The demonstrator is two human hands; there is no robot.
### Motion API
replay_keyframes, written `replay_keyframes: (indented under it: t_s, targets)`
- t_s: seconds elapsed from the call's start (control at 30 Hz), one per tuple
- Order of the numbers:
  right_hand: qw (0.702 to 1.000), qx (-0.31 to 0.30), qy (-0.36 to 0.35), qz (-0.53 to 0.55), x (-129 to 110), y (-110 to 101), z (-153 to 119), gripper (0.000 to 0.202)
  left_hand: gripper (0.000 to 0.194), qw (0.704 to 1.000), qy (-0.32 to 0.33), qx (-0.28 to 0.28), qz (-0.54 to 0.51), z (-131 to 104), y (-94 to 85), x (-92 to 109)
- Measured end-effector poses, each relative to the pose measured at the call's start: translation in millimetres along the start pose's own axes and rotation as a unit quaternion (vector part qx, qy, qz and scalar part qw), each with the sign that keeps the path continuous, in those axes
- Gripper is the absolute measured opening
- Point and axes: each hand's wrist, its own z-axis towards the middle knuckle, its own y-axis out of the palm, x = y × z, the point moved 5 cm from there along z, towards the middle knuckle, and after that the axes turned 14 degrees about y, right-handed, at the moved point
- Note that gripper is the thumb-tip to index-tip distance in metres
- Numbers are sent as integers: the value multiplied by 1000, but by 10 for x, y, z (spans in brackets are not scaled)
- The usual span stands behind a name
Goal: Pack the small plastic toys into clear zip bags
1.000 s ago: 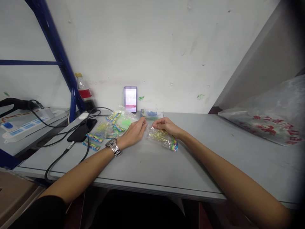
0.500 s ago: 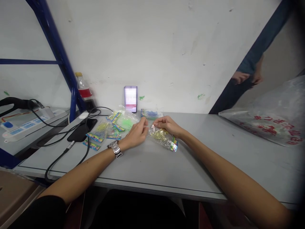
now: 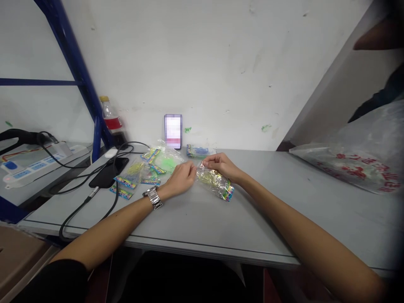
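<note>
My right hand [image 3: 221, 165] pinches the upper edge of a clear plastic bag [image 3: 212, 182] between thumb and fingertips. Yellow, stringy-looking contents show inside, and a colourful printed header strip is at the bag's lower right end. My left hand [image 3: 180, 178], with a metal watch [image 3: 153, 197] on its wrist, is closed at the bag's upper left corner; its fingertips are partly hidden and seem to grip that edge. Left of it lie several similar bags [image 3: 135, 169] with yellow and green contents. Behind my hands lies another bag [image 3: 202, 150] with blue contents.
A lit phone [image 3: 173, 130] leans on the wall. At left are a dark phone [image 3: 109, 173] with cables, a cola bottle [image 3: 112, 120], a power strip [image 3: 44, 166] and a blue frame [image 3: 74, 54]. A large plastic sack [image 3: 356, 155] sits at right, near part of another person [image 3: 378, 99].
My left hand has dipped slightly and its fingers have curled in more. The bag has shifted a little, its printed end bending. The person at far right has moved farther right.
</note>
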Motion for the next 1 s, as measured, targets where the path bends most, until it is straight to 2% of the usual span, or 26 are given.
replay_keyframes:
  t_s: [0.1, 0.3, 0.43, 0.53, 0.77, 0.9, 1.0]
  targets:
    - [1000, 6, 11, -2, -42, -46, -39, 17, 23, 999, 23, -4, 23, 1, -9, -28]
    - [1000, -9, 15, -14, -101, -53, -100, 17, 21, 991, 109, -19, 74, 8, -52, -16]
    - [1000, 15, 8, 5, -80, -74, -86, 19, 31, 996, 76, 12, 40, 6, -77, -16]
    - [999, 30, -1, 22, -92, -74, -84, 22, 33, 999, 42, 6, 7, -4, -32, 3]
    - [998, 39, -11, 53, -145, -60, -105, 23, 27, 998, 49, 13, -30, 2, -27, 66]
    - [998, 25, -3, 51, -130, -86, -91, 22, 28, 998, 28, 23, -44, 16, -54, 0]
    - [1000, 21, 5, 22, -135, -117, -88, 21, 24, 999, 38, 13, -34, 26, -49, -55]
